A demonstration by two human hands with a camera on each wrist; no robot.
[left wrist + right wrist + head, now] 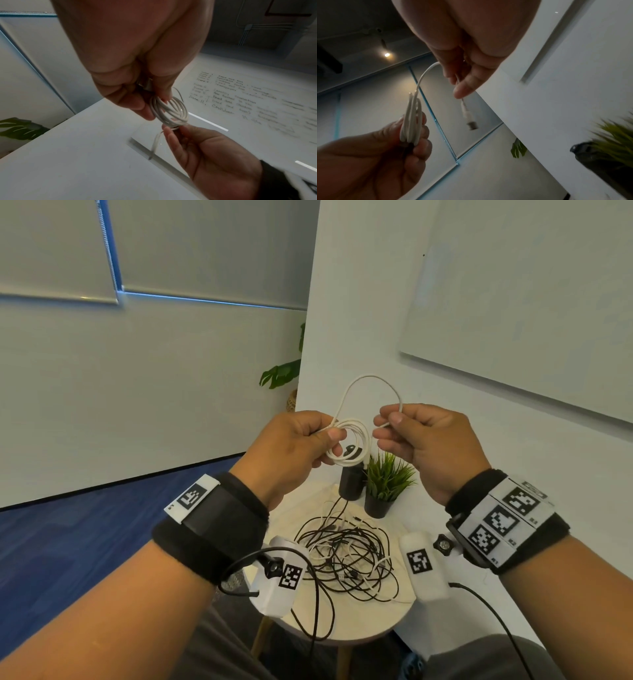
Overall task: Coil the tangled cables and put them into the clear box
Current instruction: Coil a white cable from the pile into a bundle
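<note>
Left hand [291, 446] pinches the white cable [349, 446] coil up in the air w/ thumb clamped on the loops; right hand [421, 440] grips the tail near the plug [471, 121]; looks light n springy imo, hold at the crossover; rest is tangled on the table [359, 625].

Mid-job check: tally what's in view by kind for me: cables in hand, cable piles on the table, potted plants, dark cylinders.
White cable, part coiled, held in the left hand and right hand: 1
Tangled pile of cables on the round table: 1
Potted plants on the table: 1
Dark cylinder: 1
Total: 4
</note>
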